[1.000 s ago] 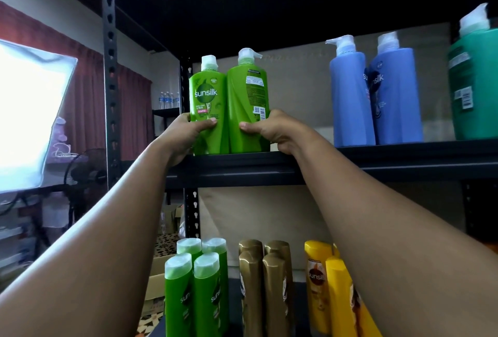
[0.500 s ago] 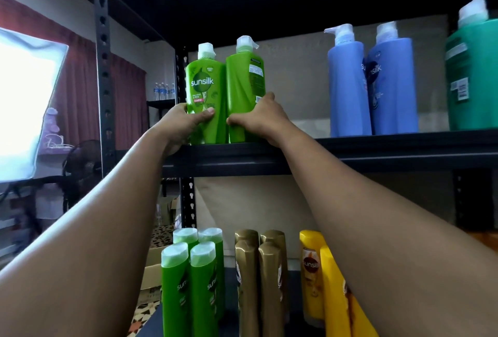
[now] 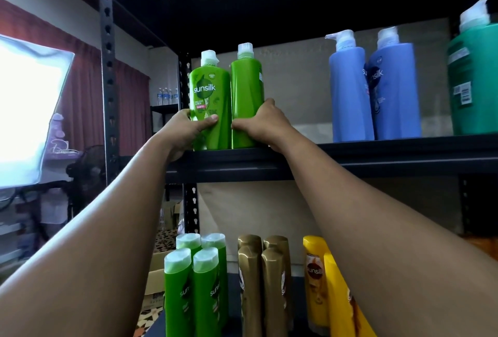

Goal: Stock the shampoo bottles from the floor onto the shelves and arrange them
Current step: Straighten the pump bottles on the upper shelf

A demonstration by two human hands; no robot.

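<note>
While both our arms reached up to the upper shelf (image 3: 377,157), we had a hand on each of two green pump bottles standing side by side at its left end. Our left hand (image 3: 183,132) gripped the left green Sunsilk bottle (image 3: 211,99) low on its body, thumb laid across the front below the label and fingers curled round the far side. Our right hand (image 3: 262,124) held the right green bottle (image 3: 246,99) near its base, fingers wrapped round the right side and thumb at the front edge — this bottle showed us a plain side, only a sliver of label at its right edge. The two bottles stood upright, touching or very nearly so, their bases on the shelf close to the front lip. Farther right on the same shelf stood two blue pump bottles (image 3: 374,91) pressed together, and beyond them a teal pump bottle (image 3: 474,80) cut off by the frame edge. On the lower shelf we could see four small green shampoo bottles (image 3: 194,282) with pale caps in a tight block, four gold bottles (image 3: 264,277) beside them, and yellow Sunsilk bottles (image 3: 315,280) partly hidden behind our right forearm. Off to the left — past the perforated black upright (image 3: 107,67) — hung a bright white panel (image 3: 27,110) before a dark red curtain (image 3: 129,99).
</note>
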